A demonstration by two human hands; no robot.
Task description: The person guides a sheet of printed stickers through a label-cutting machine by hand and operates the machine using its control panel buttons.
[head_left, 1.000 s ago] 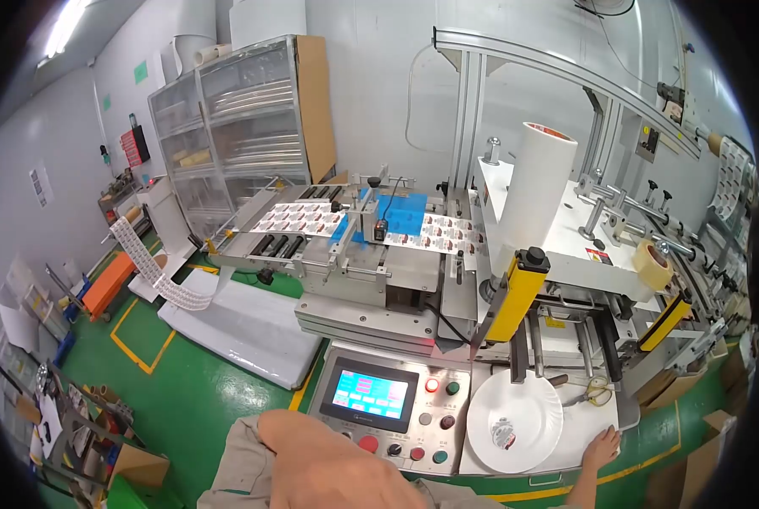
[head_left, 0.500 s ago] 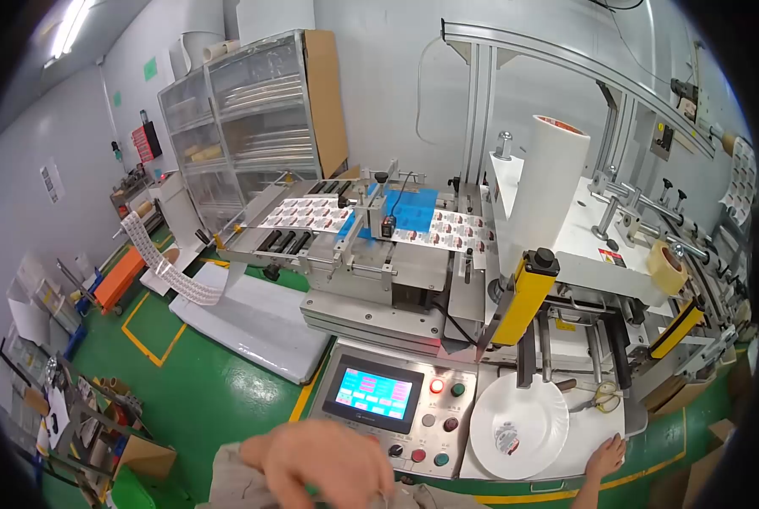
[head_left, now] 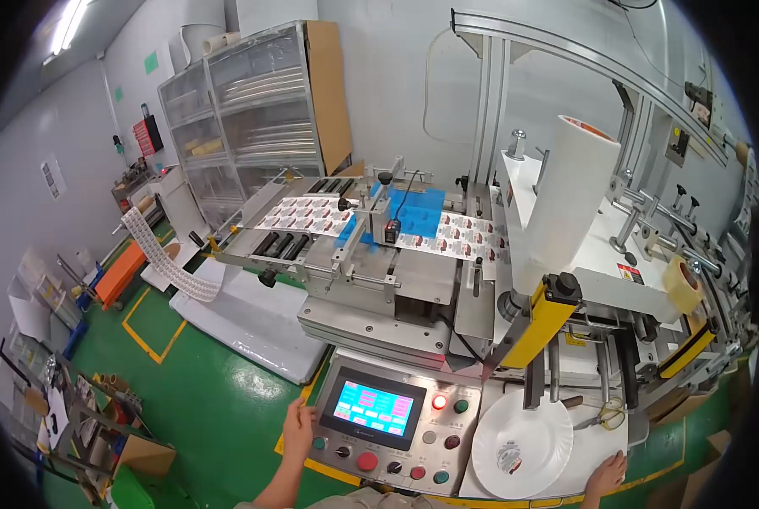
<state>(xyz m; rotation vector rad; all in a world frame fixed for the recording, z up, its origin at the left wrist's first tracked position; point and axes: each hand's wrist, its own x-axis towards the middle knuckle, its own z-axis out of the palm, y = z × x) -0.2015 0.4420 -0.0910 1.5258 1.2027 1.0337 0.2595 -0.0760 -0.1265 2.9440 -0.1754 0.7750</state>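
Observation:
My left hand (head_left: 296,431) is at the left edge of the control panel (head_left: 362,454), its fingers loosely bent and apart beside the lit touchscreen (head_left: 372,407). It holds nothing that I can see. At the lower right, my right hand (head_left: 607,477) rests on the edge of the white worktop (head_left: 587,437), fingers stretched out and nothing in them. Left of that hand lies a white fluted plate (head_left: 528,424) with a small printed label (head_left: 509,458) on it. Scissors (head_left: 610,413) with yellowish handles lie behind the plate.
A label machine stands ahead, with a printed label web (head_left: 456,235) running across it under a blue sheet (head_left: 409,212). A tall white roll (head_left: 570,191) stands on its right. Yellow guard posts (head_left: 540,318) rise near the worktop. A shelf rack (head_left: 265,106) is behind.
My left hand has moved from in front of the panel, where it was blurred, to the panel's left edge. My right hand stays at the worktop edge. The view has shifted slightly.

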